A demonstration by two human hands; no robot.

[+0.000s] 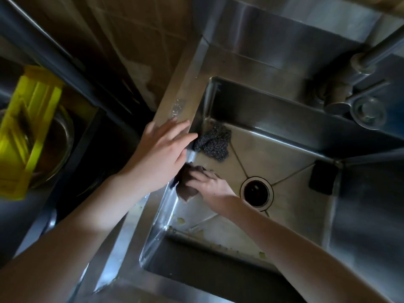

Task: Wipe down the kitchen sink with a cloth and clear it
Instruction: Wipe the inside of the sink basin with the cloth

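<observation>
The brown cloth (185,184) is bunched low against the sink's (284,136) left wall, pinned under the right hand (209,185), whose fingers press down over it in a flat, closed hold. At about one o'clock from that hand, just beyond the cloth, lies the grey steel scourer (213,141) in the far-left corner, so wiping on that way looks blocked until it is lifted out. The left hand (161,149) rests spread and empty on the rim at eleven o'clock, nearer the scourer; the drain (256,192) sits at three o'clock.
</observation>
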